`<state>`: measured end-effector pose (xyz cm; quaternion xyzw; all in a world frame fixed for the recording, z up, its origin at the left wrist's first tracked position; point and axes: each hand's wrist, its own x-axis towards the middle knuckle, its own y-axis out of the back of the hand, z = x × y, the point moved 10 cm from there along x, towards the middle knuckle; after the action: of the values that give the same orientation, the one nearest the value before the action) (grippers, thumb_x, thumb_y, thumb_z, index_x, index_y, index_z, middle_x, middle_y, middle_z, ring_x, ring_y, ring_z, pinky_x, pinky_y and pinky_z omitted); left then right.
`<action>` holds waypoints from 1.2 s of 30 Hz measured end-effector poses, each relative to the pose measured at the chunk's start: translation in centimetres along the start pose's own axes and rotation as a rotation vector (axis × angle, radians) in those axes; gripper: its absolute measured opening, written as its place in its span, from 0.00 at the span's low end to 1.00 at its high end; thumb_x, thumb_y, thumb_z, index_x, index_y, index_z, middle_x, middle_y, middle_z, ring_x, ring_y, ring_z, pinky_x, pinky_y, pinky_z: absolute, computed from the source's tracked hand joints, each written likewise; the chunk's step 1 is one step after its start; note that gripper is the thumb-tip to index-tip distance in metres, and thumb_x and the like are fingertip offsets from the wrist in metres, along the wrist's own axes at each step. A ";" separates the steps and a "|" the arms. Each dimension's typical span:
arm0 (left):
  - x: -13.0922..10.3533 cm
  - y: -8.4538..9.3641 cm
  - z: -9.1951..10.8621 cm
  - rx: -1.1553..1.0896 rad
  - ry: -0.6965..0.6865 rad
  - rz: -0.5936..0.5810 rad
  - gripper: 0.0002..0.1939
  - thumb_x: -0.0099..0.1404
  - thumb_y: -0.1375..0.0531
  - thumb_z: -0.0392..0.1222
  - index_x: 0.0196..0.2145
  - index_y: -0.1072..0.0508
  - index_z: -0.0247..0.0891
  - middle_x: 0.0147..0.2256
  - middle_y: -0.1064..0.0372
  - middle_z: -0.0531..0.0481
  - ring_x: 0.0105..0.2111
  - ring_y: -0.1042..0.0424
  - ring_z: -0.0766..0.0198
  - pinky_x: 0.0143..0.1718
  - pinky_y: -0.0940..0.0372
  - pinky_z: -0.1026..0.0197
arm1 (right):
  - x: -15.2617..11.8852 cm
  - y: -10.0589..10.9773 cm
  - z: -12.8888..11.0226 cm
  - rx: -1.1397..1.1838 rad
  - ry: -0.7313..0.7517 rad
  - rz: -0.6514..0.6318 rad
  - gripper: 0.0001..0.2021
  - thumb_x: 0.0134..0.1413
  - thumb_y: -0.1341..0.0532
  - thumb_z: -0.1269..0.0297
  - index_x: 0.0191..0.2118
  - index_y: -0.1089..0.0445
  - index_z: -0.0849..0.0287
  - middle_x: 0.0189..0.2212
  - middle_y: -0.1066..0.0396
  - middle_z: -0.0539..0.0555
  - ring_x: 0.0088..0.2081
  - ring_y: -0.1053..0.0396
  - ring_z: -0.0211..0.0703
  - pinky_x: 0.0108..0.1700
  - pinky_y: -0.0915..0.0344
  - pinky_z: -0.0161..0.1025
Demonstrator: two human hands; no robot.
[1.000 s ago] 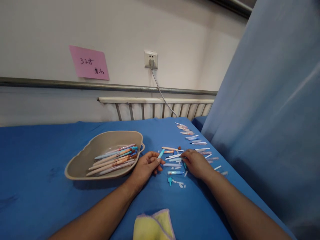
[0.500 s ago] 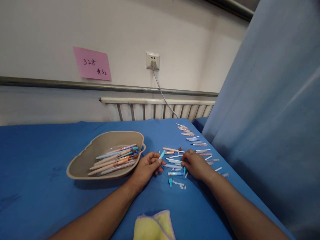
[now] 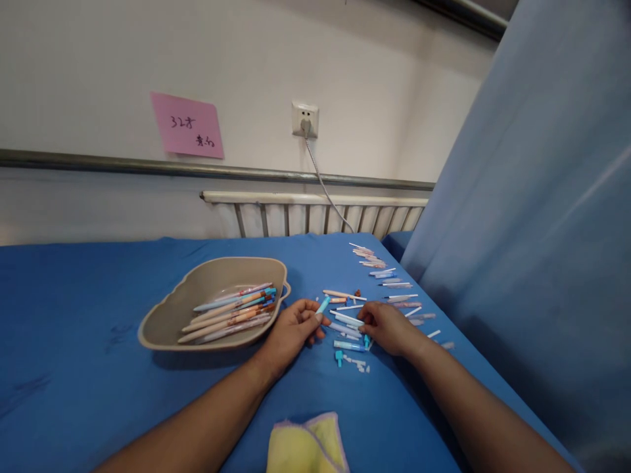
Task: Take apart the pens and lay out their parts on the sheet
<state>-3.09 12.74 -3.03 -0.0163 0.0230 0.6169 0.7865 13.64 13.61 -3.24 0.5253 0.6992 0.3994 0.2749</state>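
Between the thumb and fingers of my left hand (image 3: 298, 324) is a short turquoise pen part (image 3: 323, 305), tilted upward. My right hand (image 3: 387, 326) is low over the loose pen parts (image 3: 348, 328), its fingertips pinched together at their right ends. What those fingers hold, if anything, is hidden. Around the hands lie white refills (image 3: 349, 307), pale barrels, a beige barrel (image 3: 340, 293) and an orange piece (image 3: 338, 301). Nearer to me are a blue-and-white barrel (image 3: 349, 345), a turquoise push-button piece (image 3: 339, 358) and several small white bits (image 3: 359, 366).
Left of my hands stands a beige basin (image 3: 162, 322) with several assembled pens (image 3: 231, 315). Rows of pen parts (image 3: 401, 297) line the right side of the blue-covered bed (image 3: 89, 394). A yellow cloth (image 3: 305, 447) lies in front, a blue curtain (image 3: 532, 230) hangs at right.
The whole view has shifted slightly. Both hands keep nearly the same places and grips, with the turquoise pen part still in my left hand.
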 end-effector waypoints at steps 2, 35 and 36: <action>0.0 0.0 0.0 -0.008 0.001 0.003 0.14 0.53 0.38 0.46 0.33 0.35 0.35 0.26 0.28 0.51 0.20 0.34 0.70 0.19 0.44 0.69 | -0.1 0.0 0.1 -0.013 -0.016 -0.011 0.04 0.46 0.39 0.68 0.31 0.32 0.58 0.29 0.31 0.51 0.30 0.36 0.38 0.31 0.45 0.32; -1.4 -2.2 1.9 0.435 -0.234 -0.131 0.07 0.56 0.40 0.43 0.30 0.27 0.37 0.26 0.31 0.52 0.27 0.35 0.65 0.29 0.42 0.65 | -0.7 1.8 -1.4 -0.045 0.028 0.098 0.04 0.50 0.41 0.65 0.28 0.35 0.58 0.28 0.31 0.50 0.31 0.35 0.38 0.32 0.46 0.33; -1.6 -2.4 2.3 0.511 -0.275 -0.132 0.07 0.57 0.41 0.43 0.31 0.26 0.38 0.27 0.30 0.51 0.29 0.34 0.63 0.31 0.41 0.64 | -0.7 2.3 -1.2 -0.033 0.018 0.141 0.04 0.51 0.42 0.65 0.28 0.35 0.58 0.28 0.31 0.50 0.31 0.35 0.38 0.32 0.46 0.34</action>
<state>-1.11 10.76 -0.65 0.2645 0.0697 0.5352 0.7992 14.10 12.87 -0.68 0.5651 0.6563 0.4340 0.2482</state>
